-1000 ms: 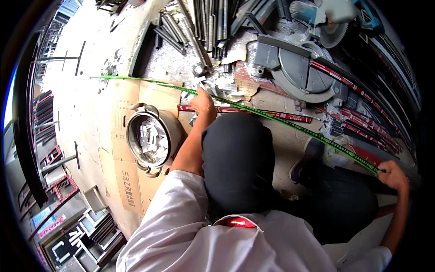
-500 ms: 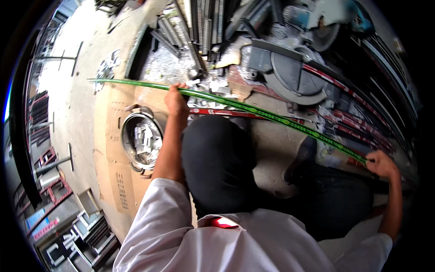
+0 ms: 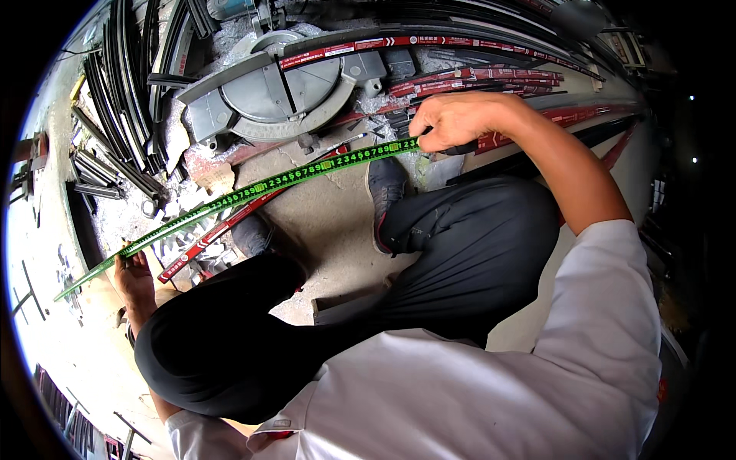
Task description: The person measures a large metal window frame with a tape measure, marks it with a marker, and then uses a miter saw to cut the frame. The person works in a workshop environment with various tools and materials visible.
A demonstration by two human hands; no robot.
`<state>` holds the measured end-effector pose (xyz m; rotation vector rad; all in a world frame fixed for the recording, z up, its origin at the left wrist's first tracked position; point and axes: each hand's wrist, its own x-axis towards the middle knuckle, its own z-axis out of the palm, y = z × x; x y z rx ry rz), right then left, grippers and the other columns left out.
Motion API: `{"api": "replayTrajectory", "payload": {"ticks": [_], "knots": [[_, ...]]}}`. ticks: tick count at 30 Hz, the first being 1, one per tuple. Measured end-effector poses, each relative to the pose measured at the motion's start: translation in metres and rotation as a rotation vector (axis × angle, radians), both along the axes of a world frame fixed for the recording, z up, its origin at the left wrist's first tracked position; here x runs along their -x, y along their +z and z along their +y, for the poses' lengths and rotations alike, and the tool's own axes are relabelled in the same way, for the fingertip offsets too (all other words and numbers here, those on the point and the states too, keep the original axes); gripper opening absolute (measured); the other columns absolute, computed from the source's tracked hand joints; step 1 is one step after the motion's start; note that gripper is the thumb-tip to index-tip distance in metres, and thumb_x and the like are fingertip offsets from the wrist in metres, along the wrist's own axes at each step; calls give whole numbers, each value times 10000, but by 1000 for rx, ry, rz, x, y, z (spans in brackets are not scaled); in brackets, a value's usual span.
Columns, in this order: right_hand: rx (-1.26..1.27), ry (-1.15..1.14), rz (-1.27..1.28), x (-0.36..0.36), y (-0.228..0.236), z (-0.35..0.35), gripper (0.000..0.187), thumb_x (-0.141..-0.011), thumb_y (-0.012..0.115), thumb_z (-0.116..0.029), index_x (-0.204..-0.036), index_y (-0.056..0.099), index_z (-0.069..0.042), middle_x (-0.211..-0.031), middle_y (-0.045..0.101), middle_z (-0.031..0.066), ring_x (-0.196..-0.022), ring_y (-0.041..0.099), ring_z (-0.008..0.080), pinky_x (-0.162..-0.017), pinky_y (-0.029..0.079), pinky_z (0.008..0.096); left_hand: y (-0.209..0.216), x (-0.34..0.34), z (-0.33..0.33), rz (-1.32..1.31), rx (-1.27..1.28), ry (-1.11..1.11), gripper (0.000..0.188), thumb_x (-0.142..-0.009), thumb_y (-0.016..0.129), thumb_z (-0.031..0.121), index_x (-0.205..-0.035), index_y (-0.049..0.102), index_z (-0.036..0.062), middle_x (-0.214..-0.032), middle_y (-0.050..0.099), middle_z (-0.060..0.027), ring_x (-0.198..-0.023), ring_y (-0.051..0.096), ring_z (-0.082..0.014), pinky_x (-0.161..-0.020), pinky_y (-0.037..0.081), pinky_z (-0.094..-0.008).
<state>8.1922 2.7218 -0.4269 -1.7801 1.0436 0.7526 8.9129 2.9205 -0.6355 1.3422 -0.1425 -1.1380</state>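
A long green measuring tape [image 3: 284, 179] with dark markings stretches across in front of me, its left part lower in the view than its right. My left hand [image 3: 135, 282] is closed on the tape close to its far left end, which sticks out past the fingers. At the other end, my right hand [image 3: 462, 123] grips the tape with bent fingers; a dark object shows under that hand, too hidden to name. Below the tape lies a red-labelled metal bar [image 3: 218, 233], slanting the same way between my shoes and the scrap.
A grey mitre saw base [image 3: 264, 115] stands ahead, with a long red-labelled profile [image 3: 414, 41] lying across it. Dark metal profiles [image 3: 115, 96] are heaped at the left; more red-labelled profiles [image 3: 491, 77] lie at the right. Small metal offcuts [image 3: 211, 249] litter the floor near my shoe [image 3: 387, 195].
The view has swung to the right, bringing the saw toward the middle. The tape now slants up to the right rather than down. Both hands still hold it.
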Motion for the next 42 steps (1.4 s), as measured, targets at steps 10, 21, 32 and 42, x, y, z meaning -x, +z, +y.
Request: {"api": "replayTrajectory", "payload": {"ticks": [10,21,32,42], "knots": [[-46,41,-65,-19,-33,-8,181,-870,613,-199,-840,668,-29,-597,477,15,-571,438,141,-532,358,364,-1,41,2,134,70,-78,252,-1074,552,230,-1178,646,21,-1144,721,-114,-994,696,-213,-871,604,-326],[2,74,-231,-7,-56,-16,441,-849,678,-306,-1164,655,3,-872,632,156,-769,588,259,-690,477,416,-28,33,-8,90,36,-27,258,-1076,537,201,-1152,653,-16,-1103,741,-145,-965,712,-236,-834,614,-334],[10,37,-193,-7,-89,-17,551,-866,693,-318,-1313,598,-11,-932,674,209,-817,640,288,-721,493,421,-49,22,-5,78,-157,-42,283,-1077,525,247,-1203,621,13,-1149,721,-124,-1037,705,-258,-913,600,-382],[28,-50,-250,12,-254,37,418,-863,686,-252,-1232,626,-66,-1098,664,225,-1067,653,384,-906,521,459,34,145,-6,-65,-479,-538,290,-1067,565,369,-1078,635,88,-977,691,-8,-889,644,-129,-844,500,-281]]}}
